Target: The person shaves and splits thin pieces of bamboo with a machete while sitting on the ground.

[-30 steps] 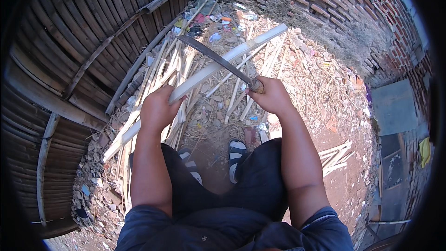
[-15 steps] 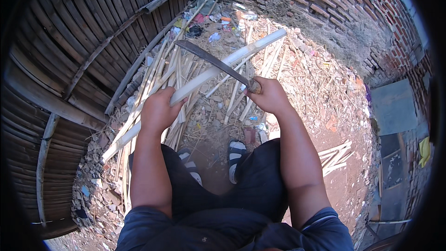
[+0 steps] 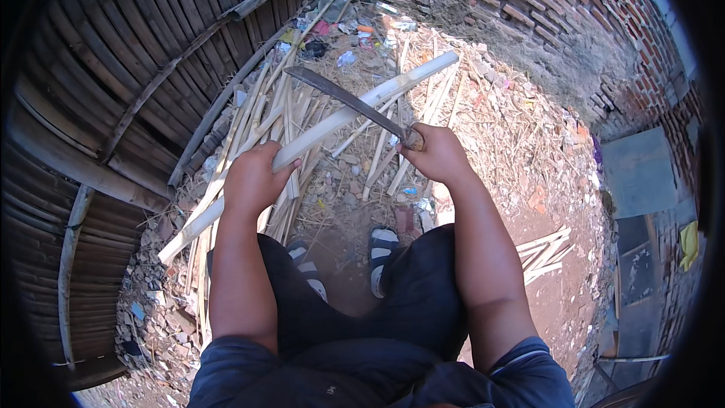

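My left hand point(image 3: 258, 175) is closed around a long, pale split-bamboo strip point(image 3: 326, 130). The strip slants from beside my left forearm up to the far right. My right hand point(image 3: 436, 154) grips the wooden handle of a machete point(image 3: 343, 95) with a long, dark, slightly curved blade. The blade points to the far left and crosses over the strip beyond my left hand. Whether its edge touches the strip, I cannot tell.
Several cut bamboo strips point(image 3: 281, 117) lie on the rubble at the left, with a smaller bundle point(image 3: 545, 254) at the right. A bamboo-slat wall point(image 3: 113, 53) rises at the left, a brick wall point(image 3: 521, 0) at the back. My sandalled feet point(image 3: 384, 245) are below.
The bamboo strip has slid a little toward the lower left with my left hand. The machete and my right hand have hardly moved.
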Available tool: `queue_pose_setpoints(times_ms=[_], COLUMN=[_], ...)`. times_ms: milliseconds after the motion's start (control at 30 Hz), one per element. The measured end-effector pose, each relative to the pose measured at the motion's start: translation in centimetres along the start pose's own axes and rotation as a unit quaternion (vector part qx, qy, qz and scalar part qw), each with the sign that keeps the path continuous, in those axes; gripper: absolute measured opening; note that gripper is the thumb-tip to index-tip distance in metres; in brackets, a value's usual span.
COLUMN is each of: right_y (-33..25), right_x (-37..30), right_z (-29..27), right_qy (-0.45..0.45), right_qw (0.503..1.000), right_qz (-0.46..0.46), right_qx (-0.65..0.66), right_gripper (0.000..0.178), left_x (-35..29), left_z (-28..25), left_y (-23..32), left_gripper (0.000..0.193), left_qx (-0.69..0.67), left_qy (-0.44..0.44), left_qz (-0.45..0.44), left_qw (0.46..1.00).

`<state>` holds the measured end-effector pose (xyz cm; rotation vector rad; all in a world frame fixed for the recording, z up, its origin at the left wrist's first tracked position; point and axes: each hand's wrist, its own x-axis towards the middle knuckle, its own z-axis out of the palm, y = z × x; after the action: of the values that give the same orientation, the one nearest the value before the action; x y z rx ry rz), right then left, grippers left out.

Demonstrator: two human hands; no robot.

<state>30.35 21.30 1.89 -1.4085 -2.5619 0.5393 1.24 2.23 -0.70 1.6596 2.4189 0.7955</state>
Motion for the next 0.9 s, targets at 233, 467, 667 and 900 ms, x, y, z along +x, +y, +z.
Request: queue_pose_setpoints(times_ms=[233, 467, 667, 900], right_y=[1.7, 2.6, -1.3, 0.2], right_x=[0.8, 0.5, -0.8, -0.8], right_z=[-0.8, -0.2, -0.3, -1.7], right_qy=[0.048, 0.035, 0.021, 0.059], right_qw=[0.996, 0.998, 0.996, 0.998], right_qz=[0.024, 0.035, -0.053, -0.014], right_qx=[0.073, 0.038, -0.065, 0.011], right_gripper=[0.040, 0.040, 0.042, 0.043], left_x=[-0.3, 0.1, -0.2, -0.7], left_z=[-0.6, -0.4, -0.7, -1.5], left_y=[-0.2, -0.5, 0.1, -0.4], left_gripper=[0.042, 0.044, 0.050, 0.045], left_qx=[-0.010, 0.002, -0.019, -0.137], left_qy=[0.029, -0.005, -0.039, -0.031], left_qz=[0.011, -0.001, -0.009, 0.002], left_qw=[0.999, 1.000, 0.999, 0.990])
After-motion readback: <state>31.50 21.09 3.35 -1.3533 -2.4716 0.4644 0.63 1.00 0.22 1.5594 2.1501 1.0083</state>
